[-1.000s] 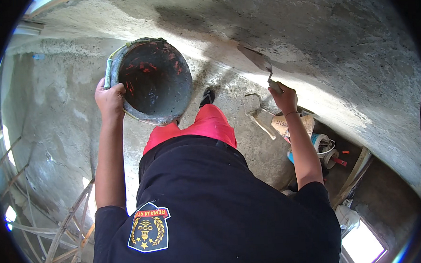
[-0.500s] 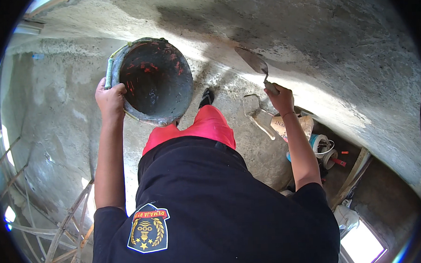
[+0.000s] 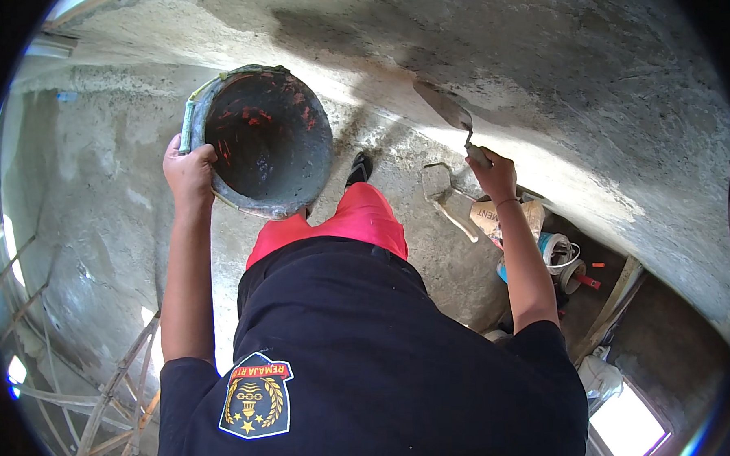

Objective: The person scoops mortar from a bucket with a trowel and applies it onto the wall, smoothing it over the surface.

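My left hand (image 3: 190,172) is closed on the rim and handle side of a round, mortar-stained bucket (image 3: 268,142). The bucket is tilted so its dark inside faces me, with red patches and grey smears on the wall. In my right hand (image 3: 493,175) is the handle of a pointed trowel (image 3: 444,109), fingers wrapped round it. The trowel's blade lies close to the rough grey plastered wall (image 3: 554,81); whether it touches cannot be made out.
On the floor to the right lie a hoe (image 3: 447,198), a paper cement bag (image 3: 487,220) and a blue-and-white pail (image 3: 556,252). A wooden plank (image 3: 609,315) leans behind them. Wooden poles (image 3: 111,394) stand at lower left. My sandalled foot (image 3: 360,169) is near the wall's base.
My right hand and the trowel have shifted slightly right and down along the wall. The bucket in my left hand has moved a little to the left.
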The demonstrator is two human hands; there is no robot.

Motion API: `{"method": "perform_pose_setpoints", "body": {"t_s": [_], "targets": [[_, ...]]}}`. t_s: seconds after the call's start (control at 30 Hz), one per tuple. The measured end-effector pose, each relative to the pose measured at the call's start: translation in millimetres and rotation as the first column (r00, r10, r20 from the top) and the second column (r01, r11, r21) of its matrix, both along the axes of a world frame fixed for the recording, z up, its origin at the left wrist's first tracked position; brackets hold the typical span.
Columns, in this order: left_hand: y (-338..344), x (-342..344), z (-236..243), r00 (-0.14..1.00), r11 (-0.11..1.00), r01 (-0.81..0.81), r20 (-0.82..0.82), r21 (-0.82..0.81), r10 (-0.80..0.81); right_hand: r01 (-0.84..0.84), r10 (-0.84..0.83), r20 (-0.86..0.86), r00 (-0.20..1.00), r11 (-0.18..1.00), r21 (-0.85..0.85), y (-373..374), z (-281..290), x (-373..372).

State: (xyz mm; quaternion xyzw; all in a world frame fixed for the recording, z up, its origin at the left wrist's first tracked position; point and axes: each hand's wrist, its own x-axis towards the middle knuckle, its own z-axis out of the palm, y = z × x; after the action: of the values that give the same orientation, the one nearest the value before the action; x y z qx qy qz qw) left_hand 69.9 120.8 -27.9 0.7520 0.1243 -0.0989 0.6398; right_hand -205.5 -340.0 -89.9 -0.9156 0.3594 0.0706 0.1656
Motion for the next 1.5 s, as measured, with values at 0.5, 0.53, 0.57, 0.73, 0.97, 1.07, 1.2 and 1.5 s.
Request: {"method": "perform_pose_setpoints", "body": {"t_s": [0.5, 0.53, 0.57, 0.73, 0.97, 1.07, 1.2, 1.5], "targets": [[7.1, -2.1, 4.8, 1.0, 1.0, -0.008, 0.008, -0.017, 0.008, 0.043, -0.043, -0.003, 0.999, 0.999, -0.018, 12.7, 35.9, 7.3], [7.2, -3.2, 6.0, 1.0, 1.0, 0.009, 0.019, -0.02, -0.009, 0.081, -0.081, 0.01, 0.997, 0.997, -0.009, 13.6, 43.2, 11.7], [7.2, -3.7, 6.2, 1.0, 1.0, 0.0, 0.029, -0.022, 0.001, 0.064, -0.064, 0.023, 0.998, 0.998, -0.021, 8.0, 41.1, 13.5], [7.0, -11.1, 12.1, 0.999, 0.999, -0.022, 0.036, -0.03, 0.023, 0.069, -0.07, -0.122, 0.99, 0.997, -0.018, 3.3, 39.0, 3.3], [10.5, -11.7, 16.8, 0.998, 0.999, -0.001, 0.062, -0.032, 0.003, 0.021, -0.021, -0.031, 0.999, 1.0, 0.0, 8.9, 44.8, 18.9], [10.7, -11.2, 16.5, 0.998, 0.998, -0.011, 0.067, -0.06, 0.015, 0.003, -0.01, -0.054, 0.998, 0.993, -0.12, -4.9, 47.1, 17.4], [16.7, -13.1, 17.1, 0.998, 0.999, -0.018, 0.064, -0.034, 0.021, 0.025, -0.036, -0.068, 0.997, 0.988, -0.155, 2.0, 78.3, -11.7], [7.6, -10.6, 13.7, 0.999, 0.998, 0.021, 0.045, -0.062, -0.019, 0.029, -0.03, -0.009, 1.0, 0.992, -0.124, 25.5, 77.4, 16.0]]}}
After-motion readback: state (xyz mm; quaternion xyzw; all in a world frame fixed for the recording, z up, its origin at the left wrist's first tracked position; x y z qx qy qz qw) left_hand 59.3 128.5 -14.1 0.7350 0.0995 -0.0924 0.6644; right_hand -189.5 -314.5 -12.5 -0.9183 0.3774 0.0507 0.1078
